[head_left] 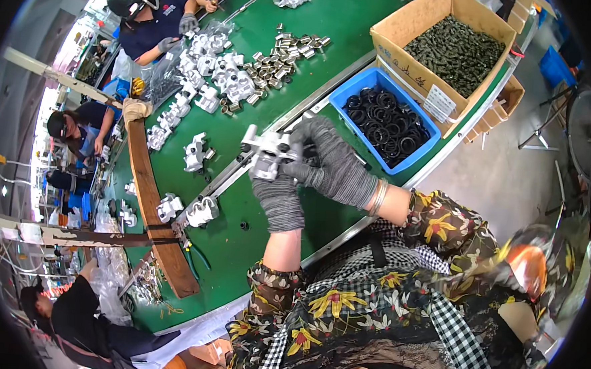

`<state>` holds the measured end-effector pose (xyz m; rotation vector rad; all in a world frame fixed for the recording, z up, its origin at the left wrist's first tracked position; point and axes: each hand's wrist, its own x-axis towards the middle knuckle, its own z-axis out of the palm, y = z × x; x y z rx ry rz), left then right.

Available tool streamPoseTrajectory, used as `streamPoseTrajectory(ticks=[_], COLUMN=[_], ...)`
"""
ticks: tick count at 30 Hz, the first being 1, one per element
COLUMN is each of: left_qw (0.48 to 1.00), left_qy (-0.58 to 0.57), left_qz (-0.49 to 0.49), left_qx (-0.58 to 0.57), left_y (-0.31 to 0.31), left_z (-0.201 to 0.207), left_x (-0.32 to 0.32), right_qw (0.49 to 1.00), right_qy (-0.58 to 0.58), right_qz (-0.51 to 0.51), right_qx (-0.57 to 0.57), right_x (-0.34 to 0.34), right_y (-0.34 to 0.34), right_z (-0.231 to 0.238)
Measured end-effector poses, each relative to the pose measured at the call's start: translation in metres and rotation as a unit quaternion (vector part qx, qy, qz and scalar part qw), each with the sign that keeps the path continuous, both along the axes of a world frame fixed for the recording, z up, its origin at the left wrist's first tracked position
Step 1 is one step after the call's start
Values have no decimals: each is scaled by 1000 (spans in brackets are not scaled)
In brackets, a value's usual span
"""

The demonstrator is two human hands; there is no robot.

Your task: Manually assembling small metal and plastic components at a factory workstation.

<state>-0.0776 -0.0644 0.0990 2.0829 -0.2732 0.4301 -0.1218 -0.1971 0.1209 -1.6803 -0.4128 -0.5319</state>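
A silver brake caliper (267,159) is held over the green table, above the metal rail (225,181). My left hand (278,202), in a grey knit glove, grips it from below. My right hand (340,163), gloved the same way, closes on its right side with fingers and thumb; whether a small part sits under those fingers is hidden. Nearby on the table lie two more calipers (201,211), and another caliper (195,153) stands beyond the rail. A small black rubber piece (244,226) lies left of my left wrist.
To my right are a blue bin (409,167) of black rubber rings and a cardboard box (399,61) of small dark parts. Farther off lie heaped calipers (234,81) and metal sleeves (275,70). A wooden beam (149,190), pliers (199,254) and co-workers (143,26) are left.
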Motion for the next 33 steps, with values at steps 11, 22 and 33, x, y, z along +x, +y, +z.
streamPoseTrajectory(ticks=[11, 22, 33], left_qw=[978, 691, 996], left_qy=[167, 303, -19], left_qz=[-69, 8, -50], left_qx=[-100, -656, -74], left_y=[-9, -24, -3], left_z=[31, 17, 22], left_x=[-23, -44, -58], right_qw=[985, 981, 969], right_qy=[69, 76, 123], right_qz=[-69, -45, 126], right_qx=[-140, -174, 173], right_x=[-4, -17, 0], right_y=[-5, -15, 6], right_z=[12, 7, -10])
